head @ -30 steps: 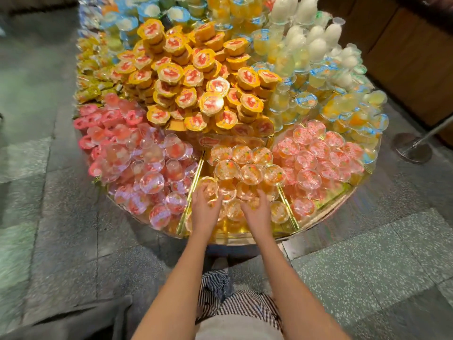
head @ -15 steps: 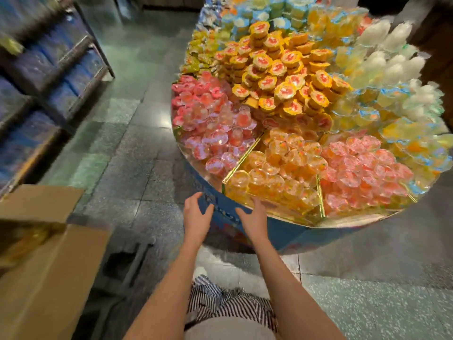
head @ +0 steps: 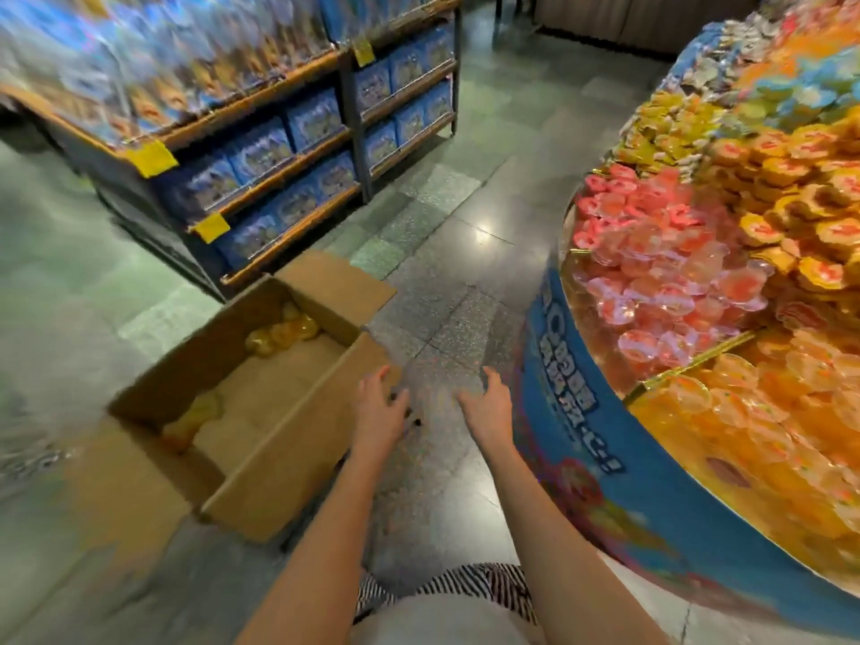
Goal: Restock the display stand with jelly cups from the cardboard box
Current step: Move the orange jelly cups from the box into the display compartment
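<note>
An open cardboard box [head: 288, 453] stands on the floor at the lower left. A few orange jelly cups [head: 284, 335] lie in its far corner and more [head: 195, 418] at its near left side. The round display stand [head: 605, 453] with a blue printed wall fills the right, heaped with pink jelly cups [head: 661, 272] and orange jelly cups [head: 763, 412]. My left hand [head: 379, 412] hovers empty over the box's right edge, fingers relaxed. My right hand [head: 488, 405] hangs empty between box and stand, fingers spread.
Shelves [head: 279, 155] of blue packaged goods with yellow price tags line the back left. Grey stone floor tiles [head: 442, 253] lie between the shelves, box and stand. The picture is motion-blurred.
Both hands have left the stand's orange cups, empty, and swung left toward the box. The view turned left, bringing the box and shelves into sight.
</note>
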